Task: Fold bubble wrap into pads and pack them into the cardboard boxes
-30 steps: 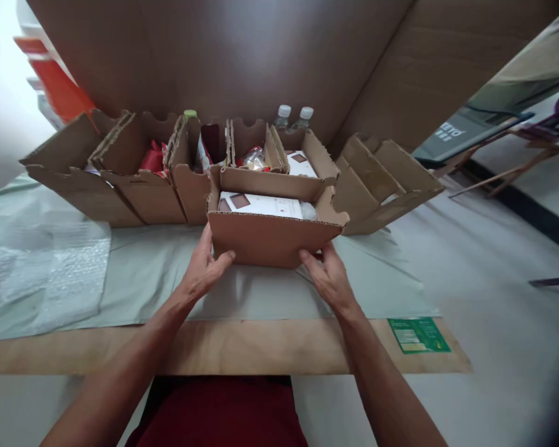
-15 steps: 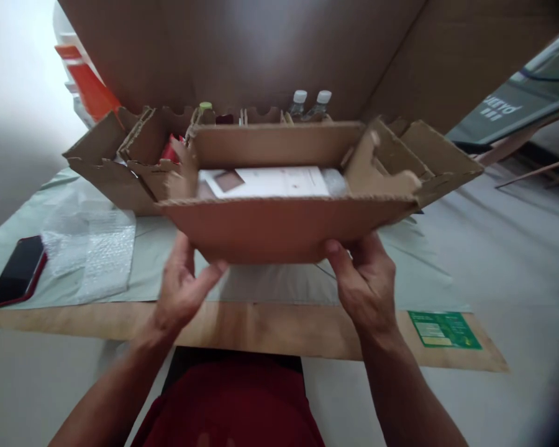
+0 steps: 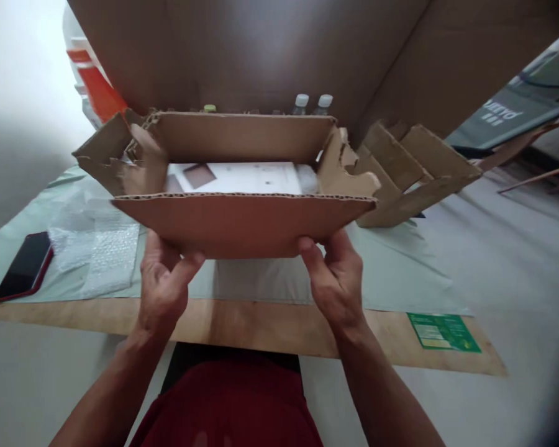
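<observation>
An open cardboard box (image 3: 242, 223) is held up above the table, its near wall facing me. My left hand (image 3: 165, 285) grips its lower left corner, thumb on the front and fingers underneath. At the lower right, my right hand (image 3: 338, 276) holds it the same way. Inside lies a white carton (image 3: 251, 177) with a brown square printed on it. Clear wrapping, perhaps bubble wrap (image 3: 307, 179), shows at the carton's right end. The box's left flap is blurred. Both hands' fingertips are hidden beneath the box.
Behind stand more cardboard compartments (image 3: 419, 180), with white-capped bottles (image 3: 325, 105) at the back. Bubble wrap sheets (image 3: 112, 248) and a phone (image 3: 23, 266) lie on the left of the green cloth (image 3: 400, 273). A green card (image 3: 443, 331) lies on the wooden edge at right.
Both hands have carried the cardboard box leftward and slightly nearer me. More of the compartments on the right now shows, while those at left and centre are more covered.
</observation>
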A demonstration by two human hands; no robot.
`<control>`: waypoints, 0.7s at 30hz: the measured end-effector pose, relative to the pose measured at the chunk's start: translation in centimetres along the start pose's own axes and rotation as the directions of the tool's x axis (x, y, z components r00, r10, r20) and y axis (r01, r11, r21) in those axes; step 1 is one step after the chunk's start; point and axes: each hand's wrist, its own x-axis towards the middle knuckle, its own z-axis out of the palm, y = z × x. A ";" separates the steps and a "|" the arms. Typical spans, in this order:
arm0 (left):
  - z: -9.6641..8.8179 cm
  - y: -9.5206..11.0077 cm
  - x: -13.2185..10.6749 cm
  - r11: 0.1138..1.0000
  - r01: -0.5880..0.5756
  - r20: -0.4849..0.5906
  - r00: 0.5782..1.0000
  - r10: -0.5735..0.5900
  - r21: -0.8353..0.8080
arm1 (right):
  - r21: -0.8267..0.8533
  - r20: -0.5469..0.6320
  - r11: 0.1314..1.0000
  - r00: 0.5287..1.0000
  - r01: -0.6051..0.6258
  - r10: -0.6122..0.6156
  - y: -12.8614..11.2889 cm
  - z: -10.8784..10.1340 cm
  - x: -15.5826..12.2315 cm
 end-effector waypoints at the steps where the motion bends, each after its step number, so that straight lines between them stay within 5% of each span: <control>1: -0.1 0.1 0.1 1.000 -0.019 -0.020 1.000 0.019 -0.004 | 0.011 0.008 1.000 1.000 0.011 -0.011 -0.2 0.3 0.3; 7: 3.7 -1.4 -0.7 0.996 0.065 0.177 0.983 -0.053 -0.063 | -0.015 -0.275 1.000 0.961 0.005 -0.009 1.2 -2.5 -0.4; 12: 1.2 -4.8 -2.1 0.989 0.148 0.058 0.987 -0.148 -0.003 | -0.043 -0.055 0.998 0.997 -0.049 0.047 3.9 -0.9 -3.3; 15: -0.2 -6.1 -3.2 0.977 0.200 0.075 0.976 -0.205 0.068 | -0.110 0.000 0.991 0.997 -0.071 0.072 5.7 -0.6 -5.1; 21: -0.9 -6.3 -5.1 0.952 0.281 0.052 0.956 -0.289 0.124 | -0.107 0.173 0.992 0.981 -0.066 0.084 8.8 -4.6 -5.8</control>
